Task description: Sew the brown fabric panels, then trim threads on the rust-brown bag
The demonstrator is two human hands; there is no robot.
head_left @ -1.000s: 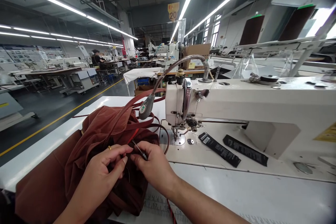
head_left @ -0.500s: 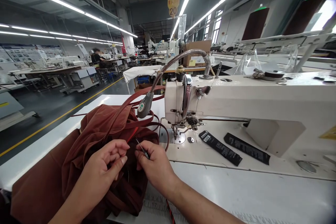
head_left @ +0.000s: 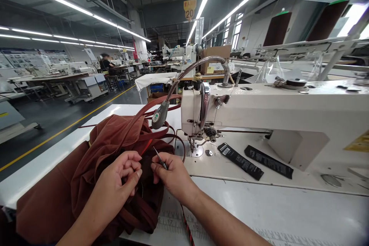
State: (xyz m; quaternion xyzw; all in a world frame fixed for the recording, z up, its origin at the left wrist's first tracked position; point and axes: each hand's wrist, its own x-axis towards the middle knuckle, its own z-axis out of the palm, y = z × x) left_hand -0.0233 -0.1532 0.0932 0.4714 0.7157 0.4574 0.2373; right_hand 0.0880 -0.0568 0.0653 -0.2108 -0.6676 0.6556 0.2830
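Note:
A heap of reddish-brown fabric (head_left: 112, 134), sewn like a bag with long straps (head_left: 155, 102), lies left of the sewing machine (head_left: 259, 107). Over its dark inner folds, my left hand (head_left: 122, 178) is closed in a pinch; what sits between thumb and fingers is too small to make out. Just to its right, my right hand (head_left: 173, 175) grips thread snips (head_left: 160, 159), their thin metal point aimed up and left. A red-and-black cord (head_left: 186, 223) hangs below that hand. The two hands are slightly apart.
Two black printed labels (head_left: 240, 161) lie on the machine bed. A gooseneck lamp (head_left: 160, 115) bends down near the needle. Ruler markings (head_left: 173, 221) run along the table's front. Brown thread cones (head_left: 277, 29) stand at right. A seated person (head_left: 106, 64) is far left.
My right hand has shifted slightly right, and the snips' tip has risen a little. The left hand stays pinched in nearly the same spot. The view has turned slightly.

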